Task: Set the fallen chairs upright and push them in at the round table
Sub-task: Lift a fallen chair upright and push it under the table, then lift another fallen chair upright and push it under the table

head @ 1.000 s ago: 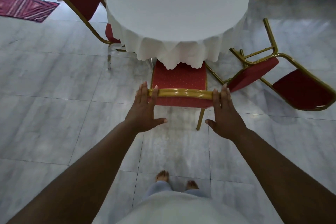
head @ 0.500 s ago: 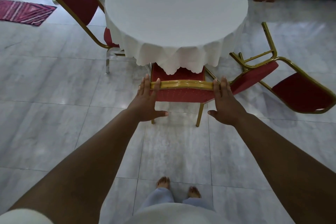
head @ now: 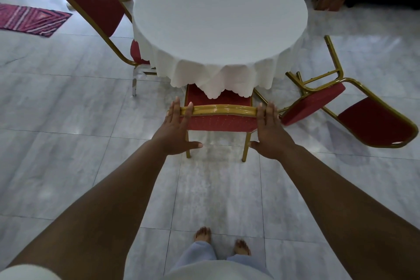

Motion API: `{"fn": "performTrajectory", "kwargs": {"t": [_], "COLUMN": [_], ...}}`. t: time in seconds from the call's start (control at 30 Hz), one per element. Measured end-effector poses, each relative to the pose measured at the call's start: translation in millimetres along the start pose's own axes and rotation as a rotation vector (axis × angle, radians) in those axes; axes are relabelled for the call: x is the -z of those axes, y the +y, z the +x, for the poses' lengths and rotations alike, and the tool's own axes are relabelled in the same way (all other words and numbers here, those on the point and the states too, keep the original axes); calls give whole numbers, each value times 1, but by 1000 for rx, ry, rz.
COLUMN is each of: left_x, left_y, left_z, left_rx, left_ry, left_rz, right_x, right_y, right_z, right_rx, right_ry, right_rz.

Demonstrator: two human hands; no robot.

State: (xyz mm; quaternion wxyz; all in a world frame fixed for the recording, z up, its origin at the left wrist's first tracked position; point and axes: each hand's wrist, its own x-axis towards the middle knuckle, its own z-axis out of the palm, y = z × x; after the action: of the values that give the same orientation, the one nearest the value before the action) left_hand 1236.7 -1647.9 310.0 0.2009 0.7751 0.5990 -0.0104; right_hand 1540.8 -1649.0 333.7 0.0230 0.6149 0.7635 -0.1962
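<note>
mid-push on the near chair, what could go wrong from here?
1. The fallen chair lies on its side right beside the near chair; its seat edge sits close to the right hand, so frames may snag.
2. The tablecloth hem drapes over the seat; pushing further might drag it.
3. Both hands, including the left hand, rest flat with fingers extended, not wrapped around the backrest, so the chair could skew.

Bare forearms, a white top (head: 218, 273), light blue trousers (head: 200, 254), and bare feet (head: 203, 234).
</note>
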Motion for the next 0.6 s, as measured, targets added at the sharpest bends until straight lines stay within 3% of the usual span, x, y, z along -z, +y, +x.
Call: {"fn": "performTrajectory", "kwargs": {"t": [0.2,0.37,0.6], "left_x": [0,-1,28], "left_y": [-5,7,83], "left_z": [-2,-5,40], "left_rx": [6,-37,-153], "left_ry": [15,180,279], "left_rz": [-5,-11,50], "right_x": [-3,5,28], "right_y": [-2,8,61], "right_z": [1,-4,-45], "right_rx": [6,26,-105], "right_ry": [20,53,233], "right_rz": [-10,77,140]}}
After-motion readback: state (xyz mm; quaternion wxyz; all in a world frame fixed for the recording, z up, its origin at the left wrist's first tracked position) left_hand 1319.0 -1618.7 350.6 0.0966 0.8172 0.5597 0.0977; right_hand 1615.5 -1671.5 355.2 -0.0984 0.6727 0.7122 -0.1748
